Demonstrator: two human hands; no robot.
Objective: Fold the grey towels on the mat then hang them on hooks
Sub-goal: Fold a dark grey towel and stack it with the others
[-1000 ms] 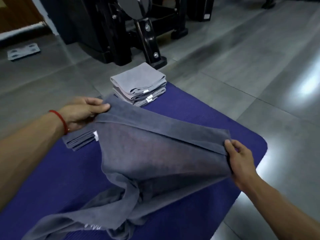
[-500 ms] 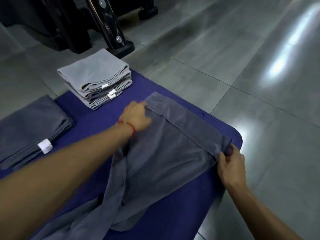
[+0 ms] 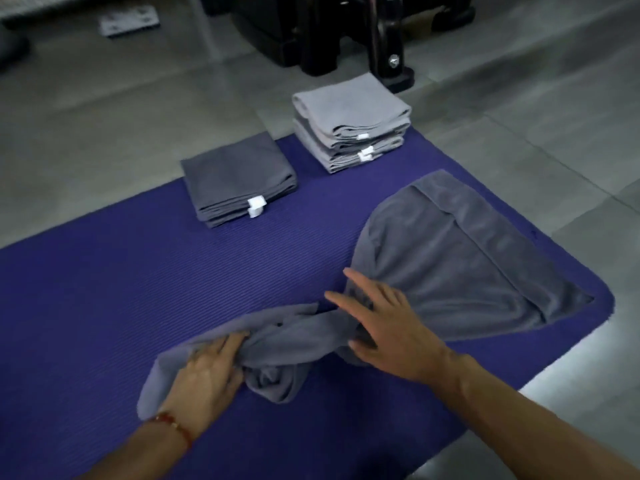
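Note:
A dark grey towel [image 3: 450, 258] lies partly spread on the purple mat [image 3: 104, 289], its far end flat near the mat's right corner and its near end bunched and twisted. My left hand [image 3: 204, 372] grips the bunched near end at the lower left. My right hand [image 3: 384, 327] rests on the towel's middle with fingers spread, pressing the cloth down. A folded dark grey towel pile [image 3: 239, 178] sits at the mat's far edge. To its right stands a stack of folded light grey towels [image 3: 349, 123].
Black gym equipment [image 3: 388, 39] with metal feet stands on the grey tiled floor just beyond the light grey stack. A small flat white-grey object [image 3: 130, 24] lies on the floor at the far left. The mat's right corner [image 3: 602, 299] borders bare tile.
Both hands let go of the towel's far edge, which now lies flat on the mat. They moved to the near end: the left grips the bunched cloth, the right presses the middle.

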